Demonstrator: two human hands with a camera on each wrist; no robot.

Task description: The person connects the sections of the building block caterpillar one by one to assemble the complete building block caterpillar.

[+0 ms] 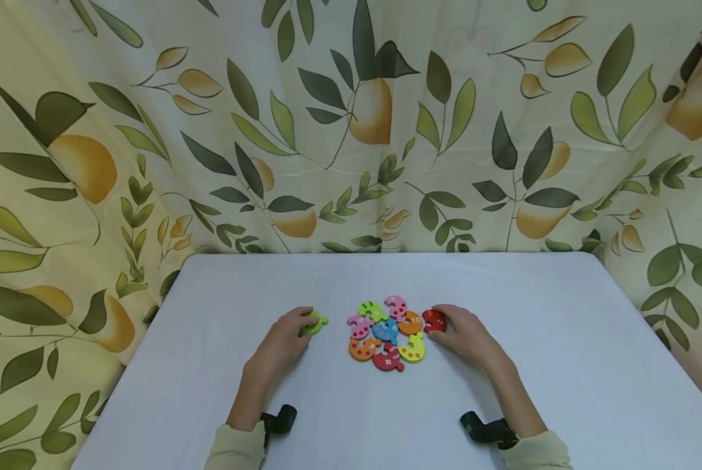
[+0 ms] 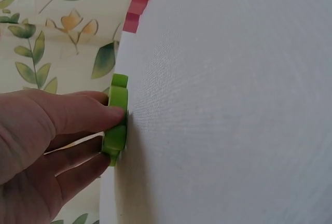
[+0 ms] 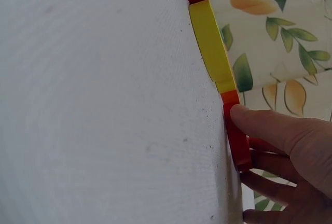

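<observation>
My left hand (image 1: 287, 334) pinches a green puzzle piece (image 2: 119, 111) between thumb and fingers, standing apart to the left of a cluster of pieces. To the right of that cluster, my right hand (image 1: 465, 333) grips a red puzzle piece (image 3: 237, 136) with the thumb on its near edge and fingers behind. The cluster is flat, brightly coloured animal-like pieces, some with numbers. A blue piece (image 1: 385, 331) lies in its middle, ringed by a yellow piece (image 1: 413, 349), an orange piece (image 1: 362, 350), a spotted red piece (image 1: 388, 359) and pink ones.
A white-covered table (image 1: 351, 418) bears all the pieces. Behind it and at both sides hangs a curtain (image 1: 445, 156) printed with leaves and fruit. Black wrist cameras (image 1: 280, 419) are strapped to both wrists, below light sleeves.
</observation>
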